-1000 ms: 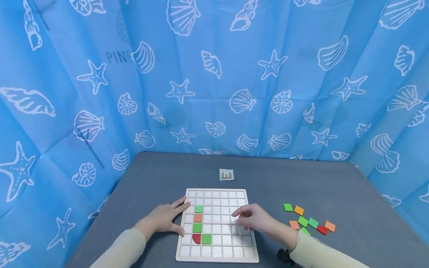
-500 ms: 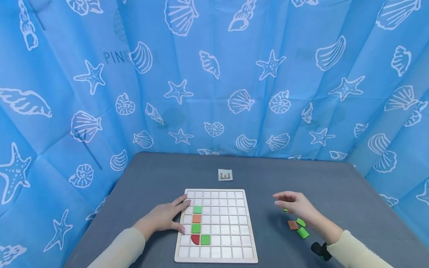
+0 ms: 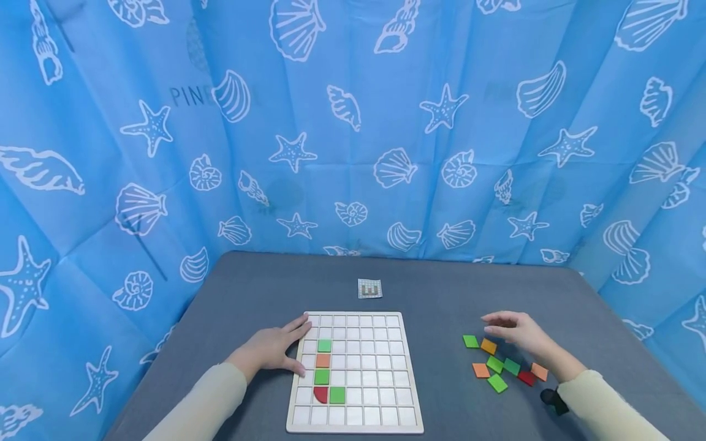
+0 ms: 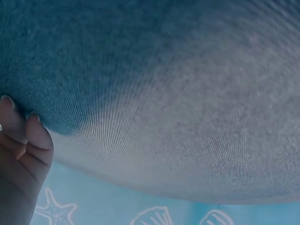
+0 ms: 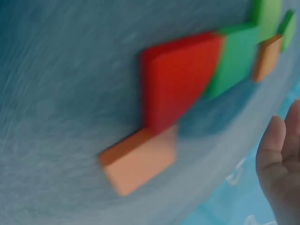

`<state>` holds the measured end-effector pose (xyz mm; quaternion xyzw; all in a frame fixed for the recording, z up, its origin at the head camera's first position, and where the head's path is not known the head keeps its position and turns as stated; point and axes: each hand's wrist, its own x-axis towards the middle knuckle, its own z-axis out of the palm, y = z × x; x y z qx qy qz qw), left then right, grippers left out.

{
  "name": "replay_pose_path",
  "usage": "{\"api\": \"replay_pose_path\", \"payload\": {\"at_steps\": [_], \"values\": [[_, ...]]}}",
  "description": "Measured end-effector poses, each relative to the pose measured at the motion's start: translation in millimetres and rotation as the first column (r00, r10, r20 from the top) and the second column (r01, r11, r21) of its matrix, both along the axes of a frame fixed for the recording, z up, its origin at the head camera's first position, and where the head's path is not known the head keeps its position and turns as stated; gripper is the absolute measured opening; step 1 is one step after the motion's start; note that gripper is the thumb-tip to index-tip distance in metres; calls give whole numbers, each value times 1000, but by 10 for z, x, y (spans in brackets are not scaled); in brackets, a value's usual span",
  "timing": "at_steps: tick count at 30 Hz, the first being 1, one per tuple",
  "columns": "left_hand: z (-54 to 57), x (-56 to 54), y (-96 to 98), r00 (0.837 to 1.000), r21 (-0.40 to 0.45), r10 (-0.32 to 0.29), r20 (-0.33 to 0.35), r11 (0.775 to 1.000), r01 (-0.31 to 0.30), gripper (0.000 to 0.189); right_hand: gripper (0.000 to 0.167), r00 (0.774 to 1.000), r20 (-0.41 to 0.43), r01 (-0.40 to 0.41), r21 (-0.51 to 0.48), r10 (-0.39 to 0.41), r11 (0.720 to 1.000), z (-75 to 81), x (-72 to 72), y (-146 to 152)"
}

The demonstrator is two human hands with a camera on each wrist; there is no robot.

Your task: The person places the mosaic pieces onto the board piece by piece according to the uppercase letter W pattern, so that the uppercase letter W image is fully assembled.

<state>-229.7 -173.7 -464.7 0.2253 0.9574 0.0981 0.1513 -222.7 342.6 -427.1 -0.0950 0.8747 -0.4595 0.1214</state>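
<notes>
My left hand (image 3: 270, 349) rests on the left edge of a white gridded board (image 3: 386, 380), thumb and fingers spread. On the board's left side, a green tile (image 3: 324, 346), an orange tile (image 3: 323, 361) and another green one form a column above a red rounded-corner tile (image 3: 320, 395). Right of the red one sits a further green tile (image 3: 337, 395). My right hand (image 3: 521, 337) hovers over loose tiles with fingers loosely bent, holding nothing visible. In the right wrist view, a loose red tile (image 5: 180, 79) lies between an orange tile (image 5: 140, 161) and a green tile (image 5: 234, 58).
A small printed card (image 3: 369, 288) with a grid pattern lies behind the board. The grey table (image 3: 441, 288) backs onto a blue curtain (image 3: 331, 153) with white shells and starfish. A small black object (image 3: 554, 401) is at the right wrist.
My right hand has left the board's right side and moved right to the loose tiles, now farther right than half a second ago. The left hand stays on the board's edge.
</notes>
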Motion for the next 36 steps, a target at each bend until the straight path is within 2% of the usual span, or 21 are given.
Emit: {"api": "replay_pose_path", "payload": {"at_steps": [6, 9, 12, 15, 20, 24, 30, 36], "values": [[-13, -6, 8, 1000, 7, 25, 17, 1000, -25, 103, 41, 988, 31, -151, 24, 150, 988, -82, -111, 211], [-25, -6, 10, 999, 28, 26, 27, 999, -27, 101, 42, 971, 84, -228, 20, 225, 974, -104, -154, 297], [-30, -8, 10, 999, 39, 17, 40, 999, -18, 101, 43, 952, 146, -273, 16, 268, 962, -125, -191, 344], [-24, -12, 7, 999, 53, 14, 53, 998, -17, 101, 42, 938, 165, -311, 20, 304, 950, -144, -231, 361], [-17, -26, 4, 998, 64, 11, 68, 998, -15, 101, 41, 932, 179, -325, 26, 316, 945, -133, -256, 359], [-29, -28, 8, 997, 56, 22, 76, 998, -26, 101, 40, 941, 192, -294, 60, 278, 954, -122, -259, 334], [-39, -1, -8, 995, 73, 51, 85, 996, -57, 100, 36, 953, 166, -275, 130, 253, 953, -154, -306, 277], [-39, -21, -23, 996, 71, 44, 80, 996, -50, 100, 36, 956, 161, -267, 139, 244, 954, -176, -323, 253]]}}
